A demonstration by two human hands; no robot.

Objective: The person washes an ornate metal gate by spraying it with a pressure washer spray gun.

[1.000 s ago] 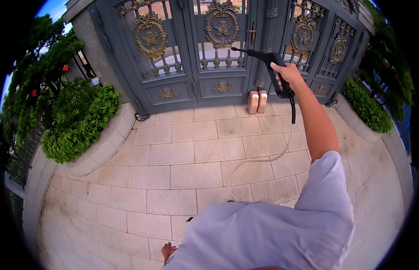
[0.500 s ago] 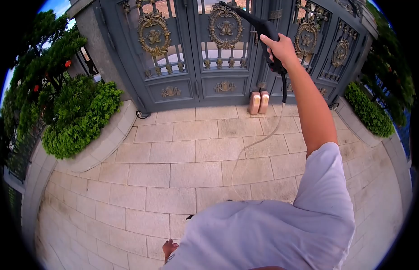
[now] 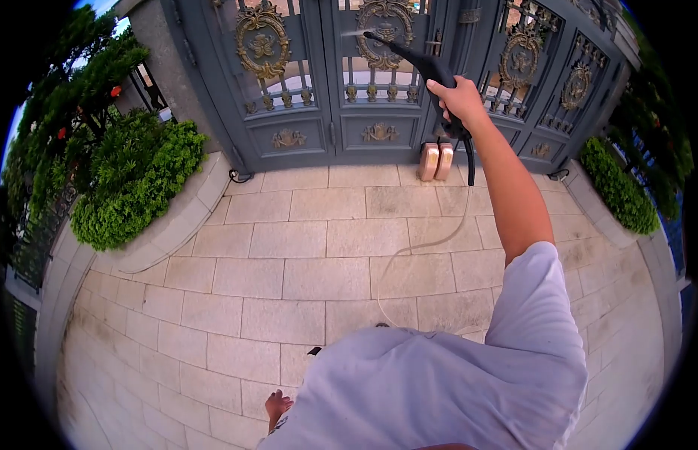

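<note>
While green shrubs (image 3: 142,184) grow far to the left of the right hand's (image 3: 460,101) grip, the left hand (image 3: 278,405) hangs low and left of it, fingers loosely parted. Beyond the grip stands an ornate grey gate (image 3: 383,111); ahead and left of it, fine spray (image 3: 353,32) streaks from the tip of the black spray gun (image 3: 424,64), whose handle the right hand's fingers wrap closely. Below the grip, a pale hose (image 3: 410,249) curves above the paving (image 3: 326,277), and two rose-gold housings (image 3: 428,161) stand by the gate. Well right grows a hedge (image 3: 619,184).
</note>
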